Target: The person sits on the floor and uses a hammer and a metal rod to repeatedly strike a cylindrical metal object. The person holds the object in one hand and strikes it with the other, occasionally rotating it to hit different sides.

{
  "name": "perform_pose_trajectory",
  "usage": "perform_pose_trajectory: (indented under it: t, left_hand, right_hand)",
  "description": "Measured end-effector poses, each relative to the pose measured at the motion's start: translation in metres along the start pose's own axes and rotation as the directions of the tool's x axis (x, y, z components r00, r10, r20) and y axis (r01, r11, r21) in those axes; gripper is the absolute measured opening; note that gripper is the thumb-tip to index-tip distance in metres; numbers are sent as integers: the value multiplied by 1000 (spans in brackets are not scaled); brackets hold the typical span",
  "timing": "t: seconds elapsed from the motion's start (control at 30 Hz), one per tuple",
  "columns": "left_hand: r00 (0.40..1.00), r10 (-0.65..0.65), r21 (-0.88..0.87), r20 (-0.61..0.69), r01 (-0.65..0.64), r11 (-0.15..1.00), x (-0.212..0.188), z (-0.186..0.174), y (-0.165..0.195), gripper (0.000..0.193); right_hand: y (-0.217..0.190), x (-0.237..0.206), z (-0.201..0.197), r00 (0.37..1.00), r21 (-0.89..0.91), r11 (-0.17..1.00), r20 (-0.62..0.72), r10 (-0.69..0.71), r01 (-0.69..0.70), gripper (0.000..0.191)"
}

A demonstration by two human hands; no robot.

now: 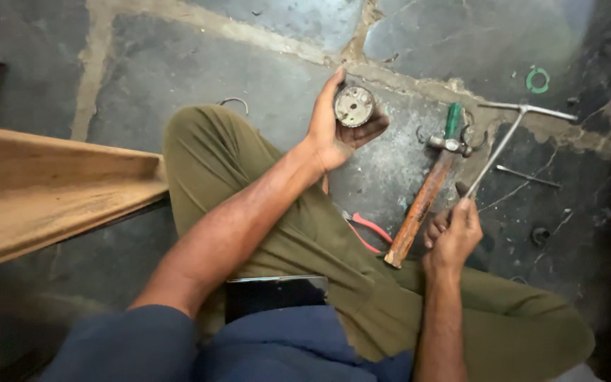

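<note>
1. Round metal part (354, 106), grey and disc-faced, sits cupped in the left hand (335, 131), fingers curled round its rim and clamped on it, held up above the bent knee.
2. Right hand (450, 240) is closed on the lower end of a long T-handled wrench (505, 141), whose shaft slants up and away from it to the crossbar on the stone floor (178, 64).
3. Just left of the right hand lies a wooden-handled hammer (422, 201), its head beyond the fingertips; red-handled pliers (365, 230) lie further left, partly tucked against the olive trouser leg (249, 177).
4. Risk, as a judgement: the part is held only by fingertips and palm, so a knock from the wrench shaft could tip it out onto the hard floor.
5. Another risk: the wrench's long shaft swings wide, and its crossbar could catch the hammer head or the thin rod (528, 175) lying right of the shaft.
6. Small loose bits, such as a green ring (538, 80) far beyond the right hand, could be scattered or lost in the floor's cracks.
7. Open room: bare floor lies beyond the left hand; a wooden plank (51, 191) bounds the space well to its left, and the legs crowd the near side.
</note>
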State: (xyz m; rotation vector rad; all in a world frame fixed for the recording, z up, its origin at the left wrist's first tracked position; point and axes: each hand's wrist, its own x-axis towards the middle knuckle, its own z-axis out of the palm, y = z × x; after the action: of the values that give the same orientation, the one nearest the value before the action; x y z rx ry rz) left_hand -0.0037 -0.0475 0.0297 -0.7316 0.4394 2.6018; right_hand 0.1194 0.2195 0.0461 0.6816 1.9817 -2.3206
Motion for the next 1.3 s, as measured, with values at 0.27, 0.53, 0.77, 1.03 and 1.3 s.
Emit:
perform_pose_trajectory:
  t: [0.27, 0.53, 0.77, 1.03, 1.3]
  left_hand:
    - [999, -39, -5, -12, 39, 999, -5, 1, -1, 70]
    - [999, -41, 18, 11, 41, 999, -12, 6, 0, 77]
    - [999, -46, 23, 1, 46, 999, -13, 7, 0, 74]
    - [999, -40, 46, 14, 39, 998, -5, -1, -2, 75]
    - [987, 150, 134, -56, -142, 981, 15, -14, 3, 76]
  right_hand:
    - [-7, 2, 7, 993, 33, 994, 55, 100, -102, 40]
    - [-9, 3, 3, 980, 85, 981, 107, 167, -176, 50]
    - [-7, 6, 1, 970, 101, 969, 114, 215, -227, 54]
    - [-2, 8, -1, 971, 89, 969, 93, 221, -229, 52]
    - [-17, -32, 21, 924, -441, 814, 125, -362, 379, 36]
